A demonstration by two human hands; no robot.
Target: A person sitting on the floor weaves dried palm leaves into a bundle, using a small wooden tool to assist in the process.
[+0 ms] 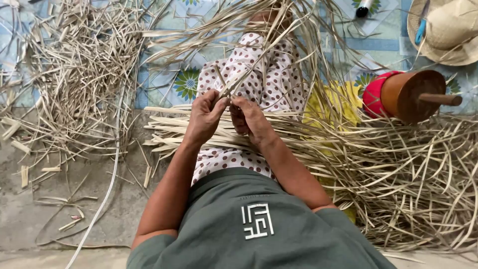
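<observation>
My left hand and my right hand meet over my lap, both pinching the same thin dried palm-leaf strip that runs up and away to the right. The fingertips of both hands close on it near its lower end. Under the hands lies a flat bundle of long pale leaf strips across my legs, which wear white trousers with dark red dots.
A heap of short cut strip scraps covers the floor on the left. A big tangle of long strips lies on the right. A round wooden block with a handle, a woven straw hat and a patterned mat lie beyond.
</observation>
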